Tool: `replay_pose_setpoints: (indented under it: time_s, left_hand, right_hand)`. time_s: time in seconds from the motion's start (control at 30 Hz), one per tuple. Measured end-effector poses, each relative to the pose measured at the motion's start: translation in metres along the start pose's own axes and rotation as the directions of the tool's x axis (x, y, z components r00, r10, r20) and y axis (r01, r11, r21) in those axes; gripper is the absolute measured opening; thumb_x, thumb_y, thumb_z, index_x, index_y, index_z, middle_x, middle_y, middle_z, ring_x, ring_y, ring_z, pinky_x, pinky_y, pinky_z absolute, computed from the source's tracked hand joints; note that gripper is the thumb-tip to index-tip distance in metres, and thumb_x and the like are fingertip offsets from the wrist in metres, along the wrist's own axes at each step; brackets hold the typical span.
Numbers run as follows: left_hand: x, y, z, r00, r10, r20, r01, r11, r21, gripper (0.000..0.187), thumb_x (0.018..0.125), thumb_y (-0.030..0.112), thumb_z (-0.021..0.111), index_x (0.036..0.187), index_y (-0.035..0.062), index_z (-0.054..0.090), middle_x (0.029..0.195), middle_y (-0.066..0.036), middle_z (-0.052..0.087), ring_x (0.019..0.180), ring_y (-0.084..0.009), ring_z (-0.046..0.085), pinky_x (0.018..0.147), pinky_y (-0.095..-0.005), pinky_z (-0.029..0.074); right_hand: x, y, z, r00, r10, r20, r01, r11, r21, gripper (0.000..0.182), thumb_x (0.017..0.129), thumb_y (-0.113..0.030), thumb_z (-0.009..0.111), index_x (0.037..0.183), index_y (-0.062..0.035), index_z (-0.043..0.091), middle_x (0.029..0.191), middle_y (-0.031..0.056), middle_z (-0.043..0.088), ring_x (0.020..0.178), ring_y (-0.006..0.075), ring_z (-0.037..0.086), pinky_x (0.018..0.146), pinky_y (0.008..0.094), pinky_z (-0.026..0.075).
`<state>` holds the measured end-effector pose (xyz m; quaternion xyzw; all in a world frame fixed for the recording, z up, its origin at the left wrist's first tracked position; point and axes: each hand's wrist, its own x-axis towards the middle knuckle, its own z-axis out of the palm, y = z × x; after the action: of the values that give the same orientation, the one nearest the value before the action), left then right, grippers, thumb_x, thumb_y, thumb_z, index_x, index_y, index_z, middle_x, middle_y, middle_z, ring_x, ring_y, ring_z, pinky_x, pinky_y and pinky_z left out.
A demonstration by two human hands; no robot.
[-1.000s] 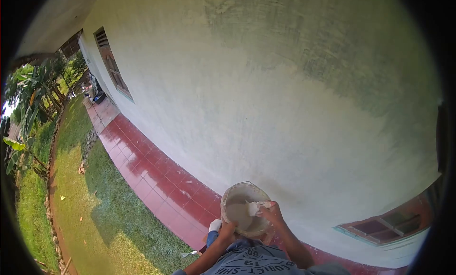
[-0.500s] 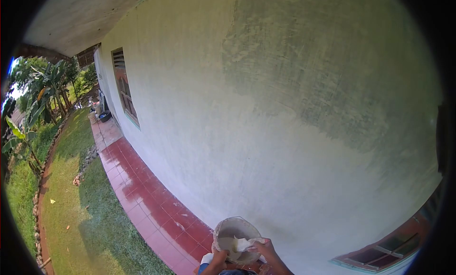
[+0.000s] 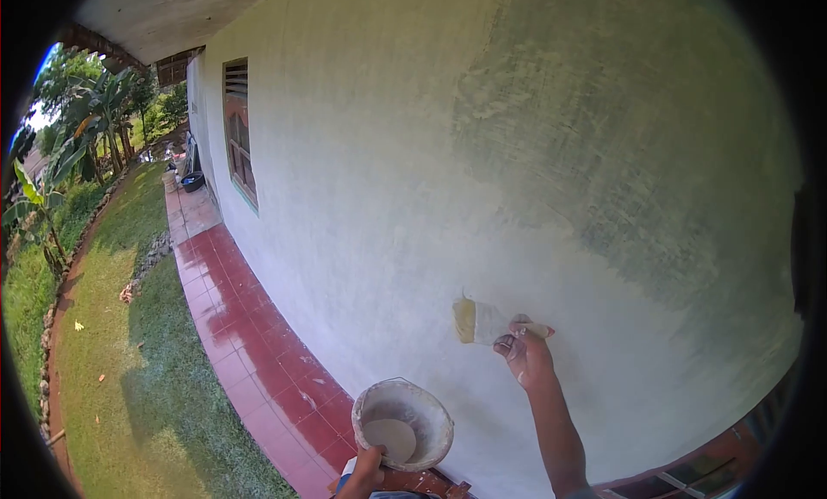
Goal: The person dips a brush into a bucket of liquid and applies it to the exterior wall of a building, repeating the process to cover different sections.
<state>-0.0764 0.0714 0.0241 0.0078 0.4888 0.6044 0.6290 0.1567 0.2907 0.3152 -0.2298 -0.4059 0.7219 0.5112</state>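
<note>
"How will the wide, flat, yellow-bristled brush (image 3: 480, 321) handle?"

"Probably light, soft-tipped, slick when wet; best held by its handle (image 3: 541, 330). It's right of lower centre, the right hand (image 3: 524, 351) closed round it."

"The round, grey-white bucket (image 3: 433, 417)?"

"Lower centre, likely weighty with grey liquid (image 3: 390, 439); the left hand (image 3: 369, 466) grips its lower-left rim."

"Room?"

"Broad pale-green wall (image 3: 362, 180) above; a red-brown window frame (image 3: 724, 452) bounds lower right."
</note>
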Motion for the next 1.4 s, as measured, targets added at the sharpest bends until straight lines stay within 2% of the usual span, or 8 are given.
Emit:
replay_pose_setpoints:
  time_s: [0.27,0.47,0.57,0.9,1.07,1.2,1.33,1.4]
  left_hand:
    - [0.007,0.048,-0.013,0.982,0.149,-0.114,-0.158,0.985,-0.073,0.078,0.071,-0.01,0.055,0.146,0.0047,0.037,0.13,-0.014,0.053,0.115,-0.0314,0.054,0.091,-0.0412,0.049]
    - [0.006,0.093,-0.024,0.973,0.128,-0.193,-0.152,0.981,-0.117,0.079,0.073,-0.01,0.052,0.147,0.006,0.034,0.13,-0.017,0.052,0.115,-0.0366,0.055,0.092,-0.0515,0.052]
    - [0.003,0.11,-0.02,0.977,0.062,-0.205,-0.084,0.991,-0.101,0.078,0.073,-0.008,0.051,0.147,0.0082,0.033,0.128,-0.018,0.051,0.113,-0.0409,0.056,0.084,-0.0593,0.056]
    - [0.038,0.116,-0.048,0.987,0.109,-0.122,-0.126,0.982,-0.138,0.078,0.072,-0.008,0.053,0.146,0.009,0.033,0.125,-0.019,0.051,0.109,-0.0406,0.058,0.074,-0.0583,0.058]
    - [0.041,0.115,-0.048,0.982,0.13,-0.137,-0.147,0.982,-0.12,0.078,0.072,-0.009,0.053,0.147,0.0045,0.035,0.131,-0.018,0.052,0.116,-0.0359,0.056,0.093,-0.0487,0.052]
    - [0.042,0.113,-0.048,0.988,0.095,-0.123,-0.111,0.986,-0.128,0.077,0.074,-0.01,0.053,0.148,0.0031,0.036,0.134,-0.017,0.053,0.118,-0.0347,0.054,0.099,-0.0448,0.048]
    - [0.047,0.108,-0.053,0.988,0.092,-0.127,-0.104,0.99,-0.092,0.074,0.075,-0.01,0.053,0.146,0.0026,0.038,0.133,-0.017,0.054,0.118,-0.0351,0.055,0.097,-0.0454,0.049]
    - [0.043,0.107,-0.049,0.988,0.084,-0.129,-0.097,0.99,-0.104,0.073,0.075,-0.01,0.053,0.146,0.0023,0.038,0.132,-0.017,0.054,0.118,-0.035,0.055,0.096,-0.0453,0.049]
  right_hand:
    - [0.166,-0.18,0.221,0.689,-0.65,0.321,0.714,0.532,-0.456,0.018,0.088,-0.011,0.073,0.101,0.0011,0.069,0.092,0.009,0.07,0.077,0.0166,0.07,0.067,0.029,0.06]
    - [0.242,-0.191,0.282,0.65,-0.491,0.579,0.721,0.16,-0.674,0.022,0.087,-0.018,0.075,0.095,0.002,0.071,0.084,0.0107,0.073,0.072,0.0193,0.07,0.067,0.0299,0.059]
    - [0.267,-0.173,0.268,0.673,-0.244,0.698,0.515,-0.523,-0.679,0.023,0.083,-0.02,0.071,0.083,0.0032,0.067,0.072,0.0196,0.067,0.067,0.032,0.069,0.068,0.0412,0.055]
    - [0.267,-0.152,0.274,0.645,-0.125,0.754,0.593,-0.541,-0.597,0.015,0.083,-0.015,0.067,0.081,-0.0015,0.061,0.07,0.0185,0.063,0.063,0.0331,0.063,0.064,0.0417,0.052]
    - [0.25,-0.17,0.301,0.551,-0.187,0.813,0.502,-0.704,-0.502,0.008,0.083,-0.007,0.068,0.085,-0.0026,0.061,0.072,0.0133,0.064,0.059,0.0245,0.059,0.061,0.0328,0.049]
    - [0.257,-0.151,0.289,0.635,-0.215,0.742,0.635,-0.401,-0.66,0.018,0.087,-0.015,0.066,0.078,-0.0029,0.055,0.068,0.0146,0.059,0.061,0.0322,0.056,0.062,0.0401,0.05]
    - [0.268,-0.153,0.273,0.719,-0.031,0.694,0.485,-0.693,-0.534,0.016,0.088,-0.016,0.07,0.082,-0.005,0.059,0.07,0.0106,0.06,0.067,0.0279,0.063,0.061,0.0381,0.051]
    - [0.253,-0.17,0.295,0.325,-0.143,0.935,0.521,-0.798,-0.303,0.013,0.087,-0.014,0.07,0.085,-0.0072,0.06,0.072,0.0087,0.06,0.068,0.0273,0.065,0.06,0.0369,0.053]
